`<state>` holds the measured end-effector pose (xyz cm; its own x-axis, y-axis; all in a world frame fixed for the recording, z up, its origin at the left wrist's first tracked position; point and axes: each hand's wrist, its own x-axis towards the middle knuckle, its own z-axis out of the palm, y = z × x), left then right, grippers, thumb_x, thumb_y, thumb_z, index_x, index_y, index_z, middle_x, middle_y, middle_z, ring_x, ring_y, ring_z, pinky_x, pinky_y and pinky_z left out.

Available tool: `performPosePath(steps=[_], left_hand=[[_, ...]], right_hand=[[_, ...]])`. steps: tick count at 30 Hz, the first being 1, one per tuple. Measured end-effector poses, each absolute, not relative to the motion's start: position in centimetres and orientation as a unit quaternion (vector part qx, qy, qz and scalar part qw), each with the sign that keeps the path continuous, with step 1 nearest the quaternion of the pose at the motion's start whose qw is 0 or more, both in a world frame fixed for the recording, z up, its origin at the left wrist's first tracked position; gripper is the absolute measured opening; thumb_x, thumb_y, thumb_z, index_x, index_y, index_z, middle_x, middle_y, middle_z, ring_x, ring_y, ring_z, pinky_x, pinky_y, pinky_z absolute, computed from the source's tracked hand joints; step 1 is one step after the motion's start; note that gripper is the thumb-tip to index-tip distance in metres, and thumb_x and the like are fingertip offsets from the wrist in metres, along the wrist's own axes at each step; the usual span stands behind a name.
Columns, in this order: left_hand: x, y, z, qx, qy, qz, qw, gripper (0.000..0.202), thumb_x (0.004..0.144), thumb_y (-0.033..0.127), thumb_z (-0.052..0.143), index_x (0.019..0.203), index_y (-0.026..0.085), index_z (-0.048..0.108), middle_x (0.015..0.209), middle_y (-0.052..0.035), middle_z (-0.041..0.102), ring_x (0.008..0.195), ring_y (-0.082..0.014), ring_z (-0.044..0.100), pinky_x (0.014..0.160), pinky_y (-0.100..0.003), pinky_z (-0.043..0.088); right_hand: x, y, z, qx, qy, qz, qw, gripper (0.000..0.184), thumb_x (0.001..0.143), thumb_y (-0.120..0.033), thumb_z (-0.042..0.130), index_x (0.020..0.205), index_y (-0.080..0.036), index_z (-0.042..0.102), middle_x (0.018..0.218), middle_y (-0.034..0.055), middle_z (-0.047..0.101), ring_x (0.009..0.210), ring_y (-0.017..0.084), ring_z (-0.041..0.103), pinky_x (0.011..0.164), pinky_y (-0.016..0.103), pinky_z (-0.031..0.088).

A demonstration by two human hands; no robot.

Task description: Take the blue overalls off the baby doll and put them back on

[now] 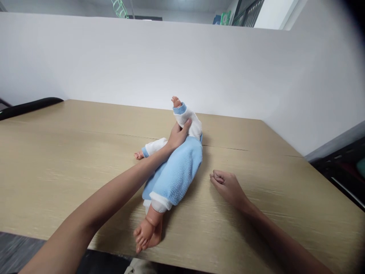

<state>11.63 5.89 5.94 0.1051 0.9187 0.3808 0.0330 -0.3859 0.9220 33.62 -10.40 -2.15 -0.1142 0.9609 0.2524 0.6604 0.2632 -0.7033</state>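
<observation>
A pale, wood-grained tabletop (pixel 71 171) with a thin dark seam meets a smooth white partition wall (pixel 128 61). A black, curved, smooth-edged object (pixel 34 106) lies at the left edge, and a black rack-like frame (pixel 339 163) stands at the right. Above the partition show a bright green openwork object (pixel 120 8) and a dark barred panel (pixel 247 13); grey streaked flooring (pixel 17 249) shows lower left.

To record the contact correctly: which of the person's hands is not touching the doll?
The right hand, curled beside the doll; the left hand grips the doll.
</observation>
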Motion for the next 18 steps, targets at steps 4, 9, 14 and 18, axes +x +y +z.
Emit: performPosePath(steps=[4, 9, 14, 18], left_hand=[[12.8, 5.3, 5.8, 0.667, 0.403, 0.524, 0.342, 0.047, 0.102, 0.053, 0.057, 0.125, 0.012, 0.066, 0.13, -0.0175, 0.073, 0.122, -0.0312, 0.066, 0.108, -0.042, 0.047], [14.3, 5.0, 5.8, 0.744, 0.36, 0.493, 0.27, 0.034, 0.104, 0.04, 0.054, 0.123, 0.015, 0.066, 0.13, -0.0154, 0.073, 0.124, -0.0294, 0.065, 0.11, -0.041, 0.047], [15.8, 4.4, 5.6, 0.835, 0.329, 0.4, 0.186, 0.037, 0.105, 0.035, 0.054, 0.133, 0.012, 0.059, 0.133, -0.0185, 0.07, 0.124, -0.0317, 0.064, 0.109, -0.045, 0.048], [16.6, 3.2, 5.6, 0.913, 0.298, 0.268, 0.081, 0.046, 0.1, 0.043, 0.064, 0.133, 0.011, 0.061, 0.131, -0.0203, 0.068, 0.12, -0.0369, 0.062, 0.107, -0.053, 0.046]], right_hand=[[33.4, -10.4, -1.8, -0.578, -0.695, 0.229, 0.363, 0.048, 0.093, -0.038, 0.059, 0.065, -0.025, 0.022, 0.061, -0.0069, 0.022, 0.059, 0.013, 0.024, 0.059, 0.032, 0.02], [33.9, -9.8, -1.5, -0.589, -0.635, 0.277, 0.417, 0.048, 0.093, -0.053, 0.065, 0.067, -0.025, 0.038, 0.062, -0.0059, 0.034, 0.059, 0.014, 0.034, 0.059, 0.03, 0.028], [36.0, -7.9, -0.7, -0.562, -0.543, 0.396, 0.482, 0.048, 0.099, -0.068, 0.041, 0.099, -0.025, 0.062, 0.095, 0.0077, 0.069, 0.079, 0.024, 0.067, 0.071, 0.037, 0.057], [38.0, -7.1, 0.9, -0.474, -0.359, 0.602, 0.532, 0.056, 0.1, -0.069, 0.037, 0.124, -0.027, 0.066, 0.131, 0.0131, 0.074, 0.114, 0.029, 0.073, 0.099, 0.044, 0.059]])
